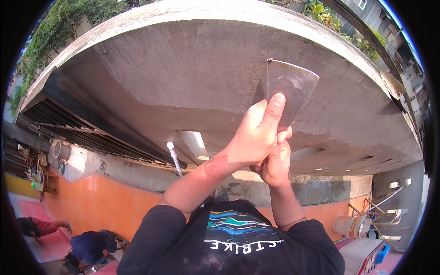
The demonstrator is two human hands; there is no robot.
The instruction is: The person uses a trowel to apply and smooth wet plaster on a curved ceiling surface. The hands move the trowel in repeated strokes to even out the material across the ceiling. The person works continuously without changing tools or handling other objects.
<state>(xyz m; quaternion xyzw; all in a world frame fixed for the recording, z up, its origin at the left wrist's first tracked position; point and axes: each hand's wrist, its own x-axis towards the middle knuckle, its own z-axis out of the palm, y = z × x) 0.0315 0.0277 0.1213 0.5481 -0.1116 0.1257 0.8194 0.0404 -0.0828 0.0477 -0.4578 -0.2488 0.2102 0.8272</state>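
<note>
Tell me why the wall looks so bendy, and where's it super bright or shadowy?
In the head view, the fisheye lens curves the wall; also in the head view, its sunlit top edge glares nearly white, and a dark shadow lies left of the flat blade.

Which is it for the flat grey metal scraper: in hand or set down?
In hand: flat grey metal scraper gripped at its narrower end by the left hand, thumb on its face, right hand just below.
</note>
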